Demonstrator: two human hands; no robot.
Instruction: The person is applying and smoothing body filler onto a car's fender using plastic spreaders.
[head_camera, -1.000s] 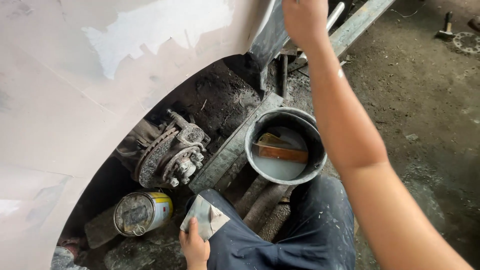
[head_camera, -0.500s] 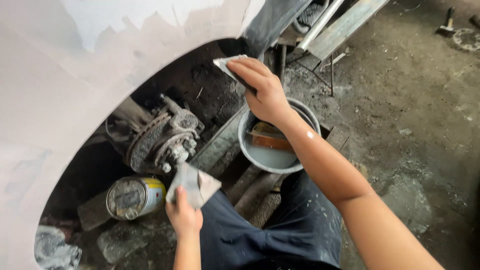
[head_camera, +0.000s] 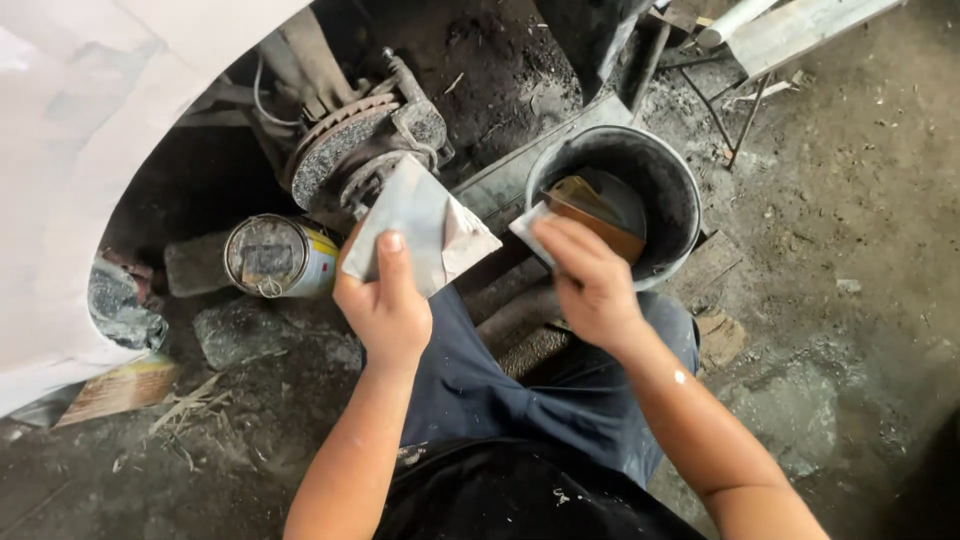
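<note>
- Clenched on a grey rectangular sheet of sandpaper (head_camera: 425, 225), the left hand (head_camera: 383, 305) has its grip closed: thumb laid flat across the near face, the other fingers hidden behind the sheet.
- That sheet is held up tilted, one corner pointing toward the brake disc (head_camera: 335, 150) of the car's bare wheel hub, and it hangs in front of the hub without clearly touching it.
- Right hand (head_camera: 590, 285) pinches a smaller pale grey piece (head_camera: 530, 222) between fingertips and thumb, its grip closed on the piece's near edge.
- The small piece sits at the near rim of a dark metal bucket (head_camera: 675, 195), just over the edge; whether it touches the rim cannot be told.
- Inside the bucket lies murky water and a brown wooden block (head_camera: 595, 205), partly sunk.
- A round tin can (head_camera: 275, 257) with a yellow side lies tipped on the ground, left of the left hand, its grey lid facing up toward the camera.
- White car body panel (head_camera: 70, 160) arches over the wheel well at upper left, its surface dull and patchy.
- The person's dark blue trousers (head_camera: 520, 390) fill the space between the two forearms, knees drawn up toward the bucket.
- Grey rubble and a stone (head_camera: 255, 335) lie on the dirt floor (head_camera: 850, 300) below the can.
</note>
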